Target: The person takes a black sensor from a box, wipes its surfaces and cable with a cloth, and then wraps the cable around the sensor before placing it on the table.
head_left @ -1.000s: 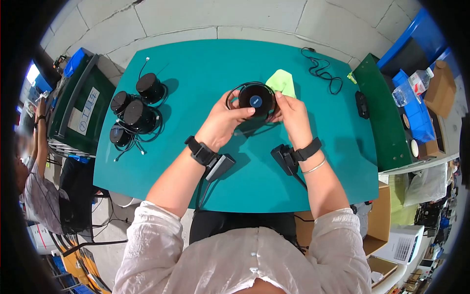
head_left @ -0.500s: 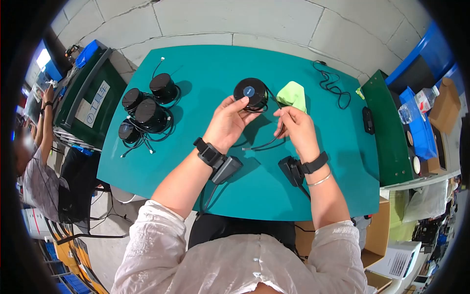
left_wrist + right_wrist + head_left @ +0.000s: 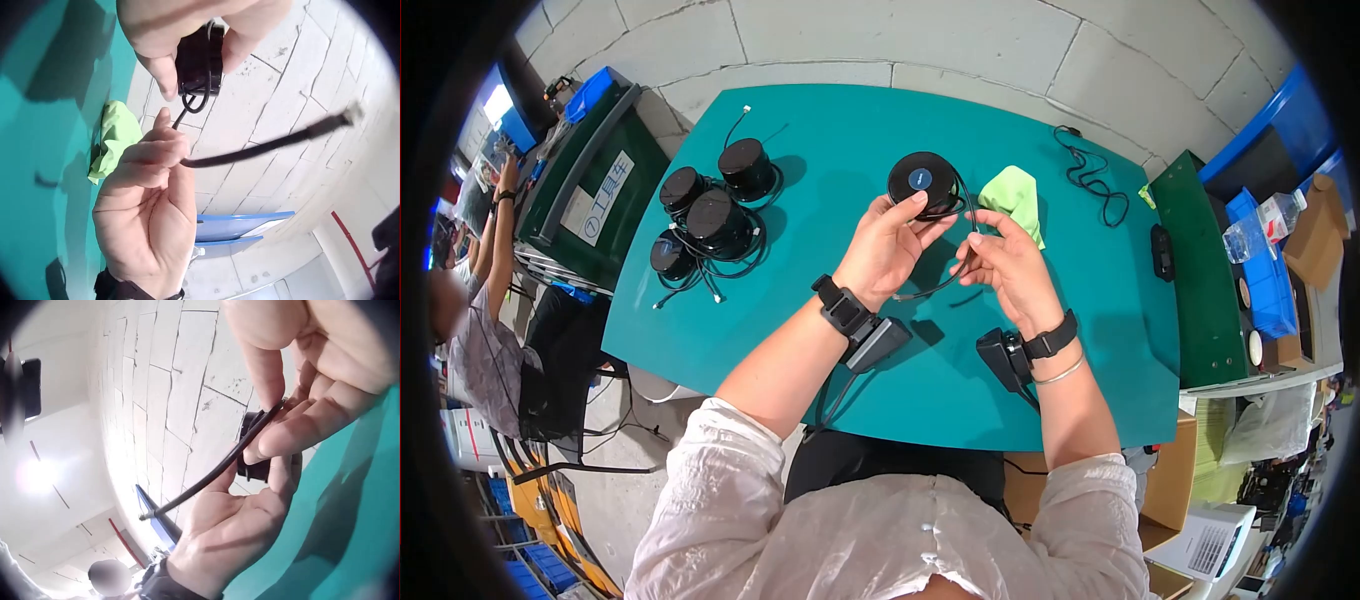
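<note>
My left hand grips a black round device by its side, with the thumb on the top face near a small blue round label. To the right, my right hand pinches the device's black cable between thumb and fingers. Past the pinch, the cable's loose end curves away to a small connector. Another loop of the cable lies against the device's side in the left wrist view. Behind the right hand, a crumpled light green cloth lies on the teal table.
Several similar black devices with coiled cables stand grouped on the table's left. A thin black cable lies at the back right, and a small black object near the right edge. Beyond are a green panel and a blue bin.
Both hands were at the device, with the cable looped around it. My right hand has drawn the cable's end out and away to the right. My left hand still holds the device.
</note>
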